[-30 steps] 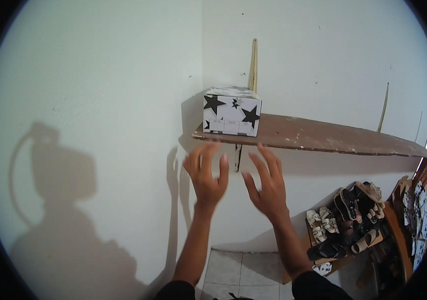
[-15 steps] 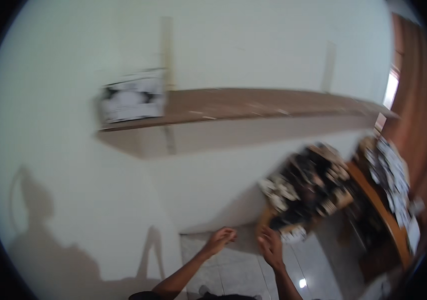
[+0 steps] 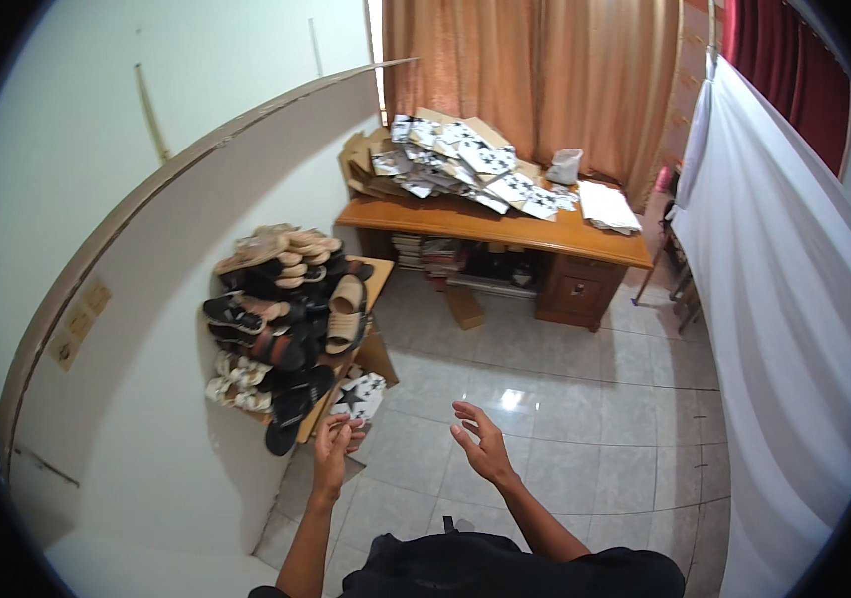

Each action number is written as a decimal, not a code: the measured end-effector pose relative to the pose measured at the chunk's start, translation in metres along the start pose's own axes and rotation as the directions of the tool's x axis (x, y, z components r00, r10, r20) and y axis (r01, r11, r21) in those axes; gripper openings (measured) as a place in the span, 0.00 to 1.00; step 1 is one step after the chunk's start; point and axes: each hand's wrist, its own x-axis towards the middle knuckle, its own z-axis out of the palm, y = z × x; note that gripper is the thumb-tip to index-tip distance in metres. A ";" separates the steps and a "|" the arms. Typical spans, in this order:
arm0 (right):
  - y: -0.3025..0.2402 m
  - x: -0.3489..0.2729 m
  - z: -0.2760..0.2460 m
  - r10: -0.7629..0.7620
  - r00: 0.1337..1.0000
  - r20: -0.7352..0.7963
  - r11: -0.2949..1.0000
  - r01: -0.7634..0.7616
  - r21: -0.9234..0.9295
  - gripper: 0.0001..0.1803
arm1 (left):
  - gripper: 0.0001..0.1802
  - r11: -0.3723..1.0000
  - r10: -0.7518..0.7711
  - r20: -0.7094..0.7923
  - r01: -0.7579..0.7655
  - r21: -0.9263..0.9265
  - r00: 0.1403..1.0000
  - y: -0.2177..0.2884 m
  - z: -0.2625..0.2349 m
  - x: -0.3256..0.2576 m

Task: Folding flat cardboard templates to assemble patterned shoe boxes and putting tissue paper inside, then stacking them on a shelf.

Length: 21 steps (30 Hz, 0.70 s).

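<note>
Both of my hands are held up in front of me with nothing in them. My left hand has its fingers bent loosely and apart, near the front corner of a small wooden table. A heap of sandals, black, tan and white, covers that table against the wall. Nearest to my left hand is a black sandal at the heap's near end. To the right, my right hand is over the tiled floor, fingers spread. Under the small table lies a white box with black stars.
A wooden desk at the back bears a pile of flattened star-patterned boxes, a white bag and stacked white sheets. A long shelf runs along the left wall. A white cloth hangs on the right.
My view has swung right, from the wall and shelf toward the desk, curtain and white cloth. My hands have moved farther apart and stay empty.
</note>
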 end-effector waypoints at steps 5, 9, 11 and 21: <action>0.034 0.095 -0.122 0.010 0.987 -0.158 1.000 -0.009 0.008 0.26 | 0.19 1.000 0.020 0.192 -0.018 -0.013 0.981 0.005 0.163 0.132; 0.075 0.186 -0.177 0.046 0.969 -0.241 0.998 -0.036 0.044 0.24 | 0.17 0.999 0.026 0.272 -0.017 -0.036 0.962 -0.017 0.246 0.246; 0.096 0.244 -0.198 0.077 0.959 -0.271 0.995 -0.058 0.078 0.24 | 0.17 0.998 0.052 0.330 -0.039 -0.047 0.943 -0.021 0.283 0.316; 0.152 0.652 -0.313 0.080 0.920 -0.384 0.991 -0.113 -0.065 0.23 | 0.15 0.998 0.015 0.394 0.011 -0.064 0.919 0.009 0.411 0.747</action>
